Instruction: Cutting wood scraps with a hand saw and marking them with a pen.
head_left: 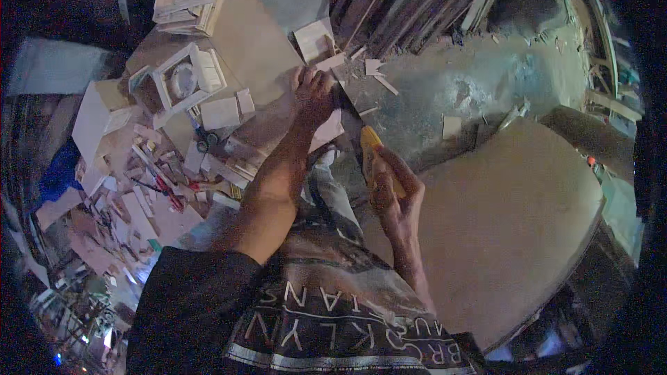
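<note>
My right hand [394,179] is wrapped round the yellow handle of a handsaw [353,115]. The dark blade slants up and left from the grip, and its far end lies beside my left hand [313,96]. Curled fingers of that left hand press down on a pale piece of wood [326,130] at the edge of the brown work board [253,24]; much of the piece is hidden under the hand and forearm. Just beyond the fingers lies another pale wooden block [314,39]. Whether the saw teeth touch the wood, I cannot tell.
Small wooden box frames [186,82] stand at the left of the board. Scissors [206,140], red-handled pliers [169,193] and many offcuts litter the near left. Long dark planks [410,0] lean at the back. A large brown sheet [507,229] lies at the right.
</note>
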`<action>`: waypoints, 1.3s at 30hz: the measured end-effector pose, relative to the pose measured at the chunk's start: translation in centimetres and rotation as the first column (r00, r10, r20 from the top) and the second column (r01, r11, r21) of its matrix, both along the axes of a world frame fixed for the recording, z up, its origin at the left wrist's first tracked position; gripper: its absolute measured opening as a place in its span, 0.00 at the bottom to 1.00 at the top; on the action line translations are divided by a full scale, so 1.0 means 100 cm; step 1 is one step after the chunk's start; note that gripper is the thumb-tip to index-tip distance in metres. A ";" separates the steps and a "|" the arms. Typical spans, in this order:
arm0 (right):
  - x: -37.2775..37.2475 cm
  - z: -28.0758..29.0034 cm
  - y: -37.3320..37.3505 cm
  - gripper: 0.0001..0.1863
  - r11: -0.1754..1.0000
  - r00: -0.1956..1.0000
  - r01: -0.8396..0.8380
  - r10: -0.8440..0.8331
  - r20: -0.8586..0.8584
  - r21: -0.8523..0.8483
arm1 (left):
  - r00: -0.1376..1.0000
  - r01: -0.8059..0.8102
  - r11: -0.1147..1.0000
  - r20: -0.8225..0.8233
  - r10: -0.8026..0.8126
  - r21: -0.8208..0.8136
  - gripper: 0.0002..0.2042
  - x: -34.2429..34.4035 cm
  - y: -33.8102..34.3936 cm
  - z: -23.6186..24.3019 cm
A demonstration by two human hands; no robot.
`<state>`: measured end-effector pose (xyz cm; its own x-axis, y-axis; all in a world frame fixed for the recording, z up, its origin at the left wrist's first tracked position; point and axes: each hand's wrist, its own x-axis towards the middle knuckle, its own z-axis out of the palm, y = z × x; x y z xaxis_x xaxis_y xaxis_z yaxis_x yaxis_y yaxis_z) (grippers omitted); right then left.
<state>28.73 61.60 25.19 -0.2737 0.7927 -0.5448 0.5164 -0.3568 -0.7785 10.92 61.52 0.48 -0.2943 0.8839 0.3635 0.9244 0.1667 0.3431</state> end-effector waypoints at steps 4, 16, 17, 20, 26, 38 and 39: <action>0.015 -0.005 -0.012 0.20 0.993 0.990 0.118 -0.118 -0.073 -0.009 | 0.999 0.006 0.997 0.043 -0.003 -0.079 0.16 -0.001 0.003 0.013; 0.005 -0.042 -0.033 0.21 0.985 0.958 0.169 -0.159 -0.238 0.023 | 0.999 -0.008 0.995 0.039 0.012 -0.096 0.15 -0.004 0.005 -0.010; 0.011 -0.040 -0.035 0.21 0.986 0.959 0.166 -0.157 -0.235 0.019 | 0.999 -0.022 0.994 0.022 0.025 -0.109 0.15 0.001 0.002 -0.008; 0.019 -0.037 -0.033 0.21 0.999 0.997 0.047 -0.048 -0.057 -0.016 | 1.000 0.003 1.000 0.002 -0.002 -0.027 0.16 -0.007 0.001 -0.008; 0.018 -0.051 -0.025 0.22 0.990 0.991 0.008 0.011 -0.137 0.140 | 0.999 0.041 0.999 0.033 -0.040 -0.014 0.18 -0.008 0.011 -0.003; 0.025 -0.029 -0.039 0.18 0.979 0.985 0.143 -0.154 -0.071 -0.146 | 0.998 0.011 0.999 0.066 -0.009 -0.030 0.13 0.005 0.002 -0.003; 0.021 -0.035 -0.034 0.18 0.981 0.985 0.139 -0.151 -0.085 -0.136 | 1.000 -0.026 1.000 0.010 0.026 0.009 0.11 0.000 0.007 -0.013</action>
